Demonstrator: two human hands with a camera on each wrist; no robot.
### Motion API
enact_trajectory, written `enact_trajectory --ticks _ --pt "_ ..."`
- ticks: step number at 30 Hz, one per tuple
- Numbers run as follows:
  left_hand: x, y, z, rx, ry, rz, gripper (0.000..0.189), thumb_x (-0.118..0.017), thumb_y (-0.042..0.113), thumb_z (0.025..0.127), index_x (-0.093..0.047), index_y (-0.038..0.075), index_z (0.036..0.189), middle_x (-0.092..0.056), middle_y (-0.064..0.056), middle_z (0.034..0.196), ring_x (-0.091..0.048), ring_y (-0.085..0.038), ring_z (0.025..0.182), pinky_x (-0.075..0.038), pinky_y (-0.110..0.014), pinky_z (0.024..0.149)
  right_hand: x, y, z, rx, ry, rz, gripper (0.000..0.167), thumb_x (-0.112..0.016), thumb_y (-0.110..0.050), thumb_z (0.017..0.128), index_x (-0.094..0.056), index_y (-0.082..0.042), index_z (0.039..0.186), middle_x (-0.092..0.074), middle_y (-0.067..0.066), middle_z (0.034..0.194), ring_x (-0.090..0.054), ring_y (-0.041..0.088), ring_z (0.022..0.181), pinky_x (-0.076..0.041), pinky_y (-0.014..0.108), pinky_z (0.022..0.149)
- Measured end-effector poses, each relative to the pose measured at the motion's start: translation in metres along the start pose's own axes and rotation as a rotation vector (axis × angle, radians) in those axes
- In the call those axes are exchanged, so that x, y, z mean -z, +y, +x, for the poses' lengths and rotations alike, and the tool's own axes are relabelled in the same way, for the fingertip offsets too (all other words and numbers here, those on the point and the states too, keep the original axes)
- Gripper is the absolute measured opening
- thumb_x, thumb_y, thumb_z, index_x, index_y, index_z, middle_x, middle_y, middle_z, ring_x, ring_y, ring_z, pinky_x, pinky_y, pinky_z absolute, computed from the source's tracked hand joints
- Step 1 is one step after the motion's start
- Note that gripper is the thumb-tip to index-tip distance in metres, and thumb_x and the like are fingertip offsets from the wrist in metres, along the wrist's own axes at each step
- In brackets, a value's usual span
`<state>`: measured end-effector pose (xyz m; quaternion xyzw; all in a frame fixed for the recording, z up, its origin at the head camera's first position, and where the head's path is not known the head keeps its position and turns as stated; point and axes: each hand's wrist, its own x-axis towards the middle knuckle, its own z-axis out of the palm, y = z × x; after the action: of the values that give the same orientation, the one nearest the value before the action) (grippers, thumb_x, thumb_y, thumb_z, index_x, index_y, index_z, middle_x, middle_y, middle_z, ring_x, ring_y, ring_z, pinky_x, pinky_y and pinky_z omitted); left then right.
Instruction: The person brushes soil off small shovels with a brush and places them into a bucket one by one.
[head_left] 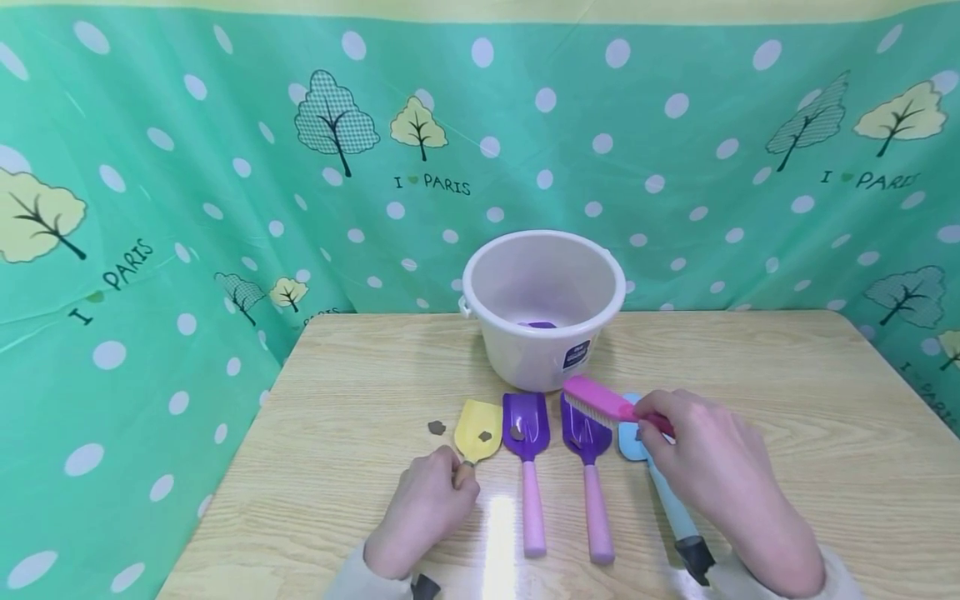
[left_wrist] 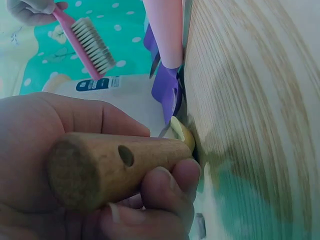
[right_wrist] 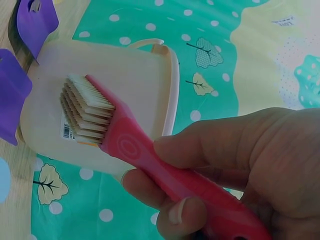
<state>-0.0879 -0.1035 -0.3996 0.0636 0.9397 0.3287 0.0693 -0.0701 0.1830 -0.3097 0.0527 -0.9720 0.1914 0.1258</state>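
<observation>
My left hand (head_left: 426, 507) grips the wooden handle (left_wrist: 120, 165) of a small yellow shovel (head_left: 472, 421), whose blade lies on the table with a small brown piece (head_left: 485, 436) on it. Pinched in my right hand (head_left: 712, 454) is a pink brush (right_wrist: 150, 155) with pale bristles (right_wrist: 87, 107). It hovers above the right-hand purple shovel (head_left: 587, 442), bristles pointing down. Another purple shovel (head_left: 527, 425), also pink-handled, lies next to the yellow one and bears a brown piece (head_left: 517, 432). Partly under my right hand rests a light blue shovel (head_left: 671, 500).
A white bucket (head_left: 517, 354) stands behind the shovels, with something purple (head_left: 538, 324) inside. One loose brown piece (head_left: 437, 427) lies on the wooden table (head_left: 337, 467) left of the yellow blade. A green dotted curtain (head_left: 525, 158) hangs behind and at the sides.
</observation>
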Motion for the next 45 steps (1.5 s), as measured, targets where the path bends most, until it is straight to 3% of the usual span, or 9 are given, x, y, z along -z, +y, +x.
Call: enact_trajectory --ticks 14,27,37,45 --pt "0.004 -0.001 0.0 -0.015 0.064 0.028 0.012 -0.052 0.013 0.086 -0.052 0.009 0.075 -0.048 0.001 0.06 -0.043 -0.011 0.046 -0.038 -0.026 0.039 -0.003 -0.005 0.0 -0.009 -0.052 0.027 0.014 -0.07 -0.009 0.081 -0.072 -0.015 0.094 -0.065 0.0 0.082 -0.049 0.012 0.06 -0.038 0.028 0.047" --pt "0.015 -0.003 0.002 0.011 0.078 0.027 0.009 -0.054 0.015 0.086 -0.053 0.008 0.079 -0.049 0.0 0.064 -0.045 -0.013 0.049 -0.04 -0.027 0.042 -0.008 -0.009 -0.002 0.039 -0.017 0.025 0.015 -0.071 -0.008 0.079 -0.072 -0.017 0.091 -0.064 -0.003 0.081 -0.049 0.011 0.061 -0.037 0.029 0.049" --pt "0.032 0.0 0.0 0.045 0.093 0.002 0.013 -0.054 0.017 0.086 -0.058 0.005 0.088 -0.051 0.001 0.061 -0.046 -0.014 0.046 -0.039 -0.03 0.042 -0.021 -0.019 -0.003 0.128 0.029 0.047 0.016 -0.074 -0.008 0.077 -0.072 -0.019 0.088 -0.057 -0.011 0.073 -0.046 0.006 0.058 -0.037 0.025 0.05" --pt "0.042 0.004 -0.003 0.041 0.12 0.016 0.013 -0.054 0.016 0.084 -0.06 0.005 0.088 -0.049 0.001 0.058 -0.044 -0.013 0.045 -0.037 -0.03 0.042 -0.039 -0.029 -0.005 0.259 0.123 0.177 0.022 -0.078 -0.006 0.073 -0.071 -0.021 0.089 -0.054 -0.017 0.073 -0.044 0.001 0.058 -0.038 0.018 0.05"
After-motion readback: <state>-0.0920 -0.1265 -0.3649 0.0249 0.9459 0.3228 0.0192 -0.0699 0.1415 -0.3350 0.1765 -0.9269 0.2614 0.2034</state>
